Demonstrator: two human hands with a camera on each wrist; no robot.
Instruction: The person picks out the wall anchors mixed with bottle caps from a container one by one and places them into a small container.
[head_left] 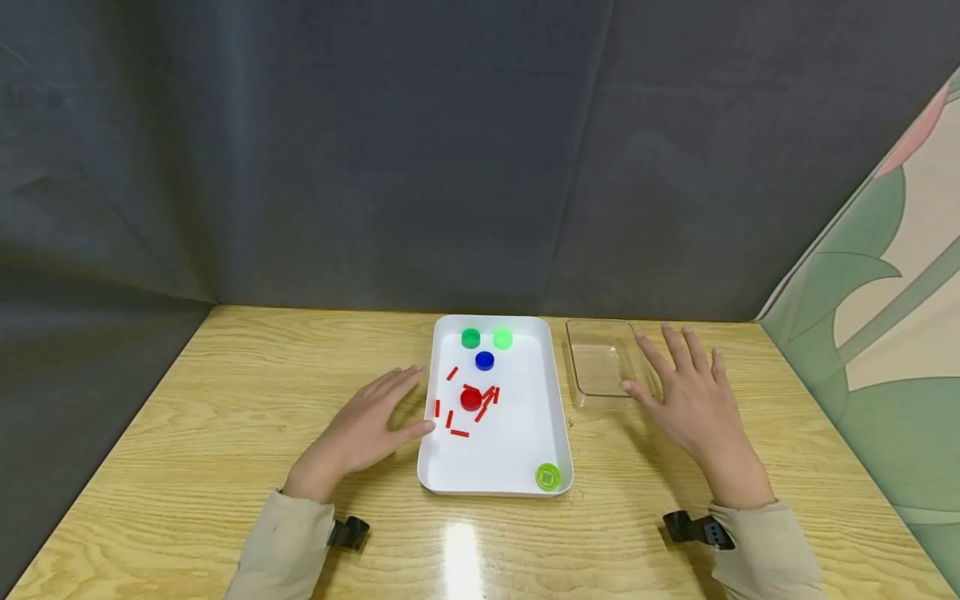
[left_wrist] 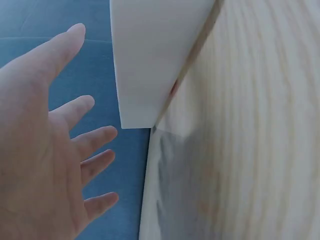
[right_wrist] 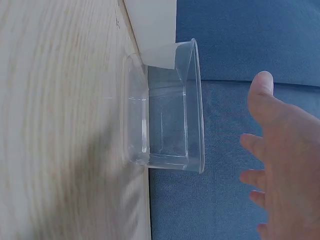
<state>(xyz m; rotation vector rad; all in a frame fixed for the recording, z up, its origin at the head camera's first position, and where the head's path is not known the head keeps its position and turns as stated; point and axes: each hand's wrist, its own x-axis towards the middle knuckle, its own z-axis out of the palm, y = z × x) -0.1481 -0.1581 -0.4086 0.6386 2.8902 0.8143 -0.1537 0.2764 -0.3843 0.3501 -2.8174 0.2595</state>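
Observation:
A shallow white tray (head_left: 517,446) lies in the middle of the table. In it are a dark green cap (head_left: 470,337), a light green cap (head_left: 502,338), a blue cap (head_left: 484,360), a red cap (head_left: 471,400) and a yellow-green cap (head_left: 548,477). Several short red sticks (head_left: 460,433) are scattered around the red cap. Just left of the tray hovers my left hand (head_left: 363,429), fingers spread and holding nothing. My right hand (head_left: 693,404) is held, also with nothing in it, beside a clear plastic box (right_wrist: 167,127); the right wrist view shows a gap between them.
The light wooden table (head_left: 225,400) ends at a dark cloth backdrop (head_left: 420,167). A panel with a leaf pattern (head_left: 900,358) rises along the right side. The clear box stands close to the tray's right wall.

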